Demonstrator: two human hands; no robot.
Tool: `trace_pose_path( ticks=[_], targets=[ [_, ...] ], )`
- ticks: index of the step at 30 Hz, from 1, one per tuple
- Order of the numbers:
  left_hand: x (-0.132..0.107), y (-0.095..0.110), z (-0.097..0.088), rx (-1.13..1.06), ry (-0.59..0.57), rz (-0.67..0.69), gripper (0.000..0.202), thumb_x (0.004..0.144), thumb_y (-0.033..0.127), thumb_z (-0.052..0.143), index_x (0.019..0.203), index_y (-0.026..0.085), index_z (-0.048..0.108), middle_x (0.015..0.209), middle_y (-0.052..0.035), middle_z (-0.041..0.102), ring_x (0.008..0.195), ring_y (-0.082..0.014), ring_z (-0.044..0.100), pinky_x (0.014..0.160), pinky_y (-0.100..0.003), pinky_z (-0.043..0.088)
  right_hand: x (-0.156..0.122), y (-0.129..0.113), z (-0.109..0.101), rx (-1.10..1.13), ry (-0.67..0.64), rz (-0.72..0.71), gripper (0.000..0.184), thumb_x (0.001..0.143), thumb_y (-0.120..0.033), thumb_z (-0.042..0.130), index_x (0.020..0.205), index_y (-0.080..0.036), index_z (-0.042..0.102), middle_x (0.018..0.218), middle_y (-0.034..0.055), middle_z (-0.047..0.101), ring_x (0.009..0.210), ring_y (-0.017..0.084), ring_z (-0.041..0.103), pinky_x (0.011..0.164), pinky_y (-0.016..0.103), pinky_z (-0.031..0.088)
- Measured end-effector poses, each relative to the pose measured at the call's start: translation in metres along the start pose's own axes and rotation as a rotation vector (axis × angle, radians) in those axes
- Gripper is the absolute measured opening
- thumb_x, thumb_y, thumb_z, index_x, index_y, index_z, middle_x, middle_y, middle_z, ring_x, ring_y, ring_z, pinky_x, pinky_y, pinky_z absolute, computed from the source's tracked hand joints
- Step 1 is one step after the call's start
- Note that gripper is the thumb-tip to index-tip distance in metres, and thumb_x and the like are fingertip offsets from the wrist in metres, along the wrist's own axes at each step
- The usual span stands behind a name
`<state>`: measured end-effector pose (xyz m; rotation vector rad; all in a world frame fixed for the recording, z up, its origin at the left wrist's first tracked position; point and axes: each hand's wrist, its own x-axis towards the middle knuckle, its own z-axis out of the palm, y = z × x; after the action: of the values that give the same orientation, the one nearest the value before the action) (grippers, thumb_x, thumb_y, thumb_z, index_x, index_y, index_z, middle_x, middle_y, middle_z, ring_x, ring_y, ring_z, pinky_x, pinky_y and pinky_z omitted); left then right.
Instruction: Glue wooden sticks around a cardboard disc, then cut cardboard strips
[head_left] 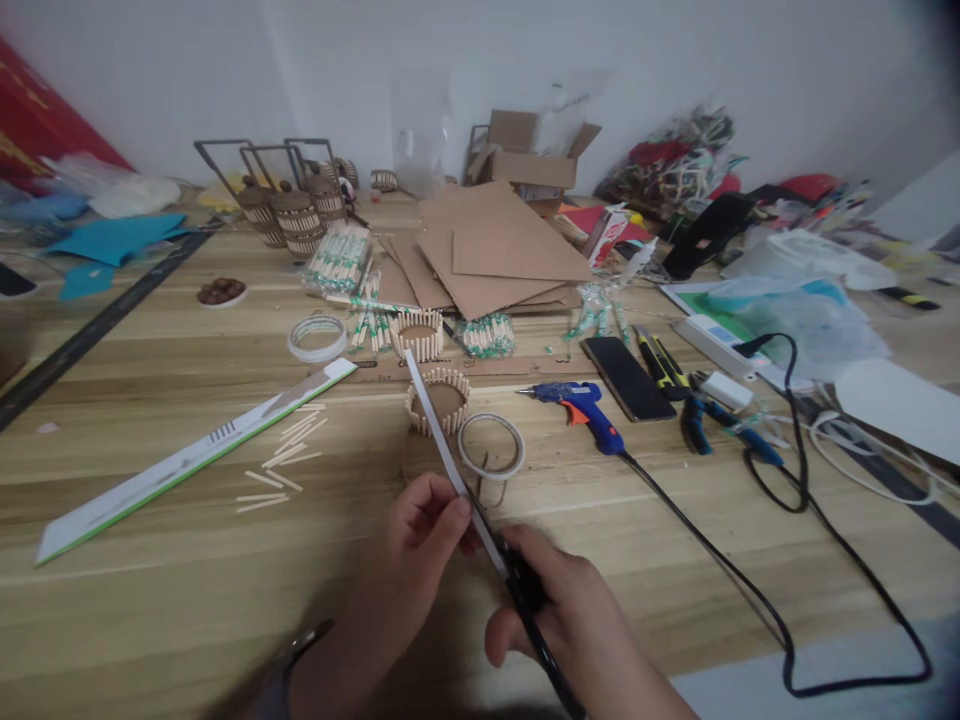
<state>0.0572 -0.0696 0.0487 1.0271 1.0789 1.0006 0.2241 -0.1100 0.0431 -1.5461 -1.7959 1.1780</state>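
My left hand (427, 530) pinches a narrow whitish strip (433, 415) between thumb and fingers. The strip slants away over the table. Black-handled scissors (541, 640) are gripped in my right hand (577, 610), their dark blades running alongside the strip's near end; whether they are cutting it I cannot tell. Just beyond the strip stands a small round fence of short wooden sticks on a cardboard base (454, 402), with a similar stick ring (427, 345) behind it. A thin roll of tape (517, 455) lies right of the strip.
A blue glue gun (581, 398) trails a black cord to the right, near a phone (628, 378), a yellow cutter (661, 362) and pliers (697, 425). Loose sticks (285, 455) and a long white strip of board (195, 465) lie left. Cardboard sheets (510, 240) are stacked behind.
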Motion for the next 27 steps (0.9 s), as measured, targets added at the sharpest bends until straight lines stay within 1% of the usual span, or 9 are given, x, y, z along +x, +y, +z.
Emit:
trace_pose_path(
  ticks=[3,5,8,13,16,19,21,23,27],
  targets=[
    [0.003,0.0007,-0.0017,-0.029,0.008,-0.013,0.027,0.084,0.046,0.067,0.076,0.02,0.061,0.067,0.0017,0.061,0.066,-0.0154,0.058,0.064,-0.026,0.048,-0.0022,0.0027,0.0005,0.007,0.012,-0.001,0.033,0.071,-0.024,0.075,0.101,-0.023,0.063,0.067,-0.007,0.055,0.058,0.012,0.046,0.055,0.02,0.038],
    [0.0052,0.0003,-0.0037,-0.068,0.054,-0.014,0.028,0.084,0.047,0.067,0.079,0.02,0.063,0.07,0.0016,0.062,0.068,-0.0151,0.057,0.066,-0.025,0.048,-0.0033,0.0025,0.0004,0.025,-0.012,0.016,0.031,0.069,-0.023,0.077,0.096,-0.023,0.062,0.063,-0.0084,0.05,0.057,0.011,0.043,0.053,0.02,0.035],
    [0.0069,-0.0012,-0.0064,-0.122,0.103,-0.008,0.031,0.081,0.048,0.072,0.074,0.02,0.061,0.067,0.0027,0.059,0.066,-0.0141,0.054,0.064,-0.024,0.046,-0.0039,0.0008,0.0004,0.043,-0.037,0.044,0.03,0.067,-0.022,0.078,0.089,-0.022,0.058,0.06,-0.0099,0.043,0.055,0.01,0.038,0.051,0.02,0.03],
    [0.0054,-0.0014,-0.0068,-0.125,0.067,0.015,0.038,0.078,0.052,0.076,0.07,0.019,0.06,0.065,0.0026,0.057,0.065,-0.0133,0.051,0.064,-0.024,0.043,-0.0032,-0.0008,-0.0018,0.01,-0.02,0.051,0.035,0.062,-0.017,0.077,0.091,-0.022,0.058,0.061,-0.0105,0.042,0.054,0.01,0.037,0.05,0.02,0.029],
    [0.0045,-0.0015,-0.0062,-0.101,0.041,0.011,0.04,0.079,0.054,0.075,0.07,0.019,0.06,0.065,0.0024,0.056,0.065,-0.0133,0.05,0.064,-0.024,0.042,-0.002,-0.0005,-0.0047,-0.051,0.011,0.021,0.033,0.062,-0.016,0.077,0.089,-0.022,0.058,0.062,-0.0101,0.042,0.054,0.01,0.037,0.049,0.02,0.028],
    [0.0045,-0.0029,-0.0061,-0.084,0.027,0.006,0.04,0.08,0.055,0.074,0.07,0.019,0.06,0.064,0.0025,0.056,0.064,-0.0133,0.05,0.063,-0.024,0.041,-0.0007,0.0001,-0.0067,-0.091,0.012,0.001,0.032,0.062,-0.015,0.076,0.088,-0.022,0.058,0.062,-0.0094,0.045,0.055,0.01,0.038,0.05,0.02,0.029],
    [0.0045,-0.0036,-0.006,-0.073,0.019,0.001,0.041,0.081,0.056,0.073,0.07,0.019,0.06,0.065,0.0023,0.056,0.064,-0.0136,0.05,0.063,-0.024,0.041,-0.0003,0.0003,-0.007,-0.09,0.013,-0.01,0.03,0.063,-0.014,0.074,0.087,-0.022,0.057,0.063,-0.0089,0.046,0.056,0.01,0.039,0.051,0.02,0.03],
    [0.0043,-0.0035,-0.0056,-0.068,0.015,-0.002,0.043,0.08,0.058,0.073,0.069,0.019,0.06,0.064,0.0023,0.057,0.064,-0.0136,0.05,0.063,-0.024,0.041,-0.0002,0.0007,-0.0065,-0.073,0.014,-0.017,0.028,0.064,-0.014,0.072,0.086,-0.021,0.057,0.062,-0.0093,0.043,0.055,0.01,0.037,0.05,0.02,0.03],
    [0.0041,-0.0025,-0.0048,-0.074,0.024,-0.012,0.045,0.078,0.06,0.074,0.069,0.019,0.059,0.063,0.0026,0.057,0.064,-0.0135,0.05,0.063,-0.025,0.04,-0.0002,0.0021,-0.0043,-0.057,0.004,-0.003,0.031,0.062,-0.012,0.073,0.087,-0.021,0.058,0.059,-0.011,0.04,0.053,0.009,0.035,0.049,0.019,0.029]
  ],
)
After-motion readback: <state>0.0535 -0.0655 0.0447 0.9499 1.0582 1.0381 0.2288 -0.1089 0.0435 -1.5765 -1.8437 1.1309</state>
